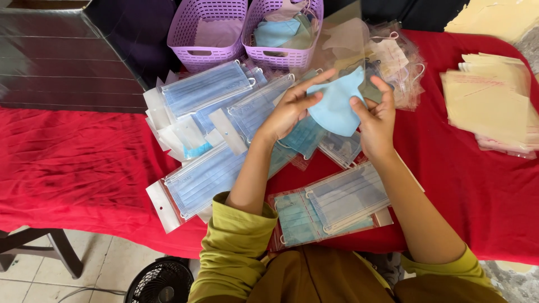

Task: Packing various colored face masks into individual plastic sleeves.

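Note:
A light blue folded face mask is held up over the table between both hands. My left hand presses its left edge with fingers stretched across it. My right hand grips its right edge, thumb on top. Below the hands lie clear plastic packets of blue masks on the red tablecloth. More such packets are fanned out to the left.
Two purple plastic baskets stand at the back, one holding masks. A pile of clear bags with masks lies behind the hands. Stacked cream paper envelopes sit at the right. A black fan stands on the floor.

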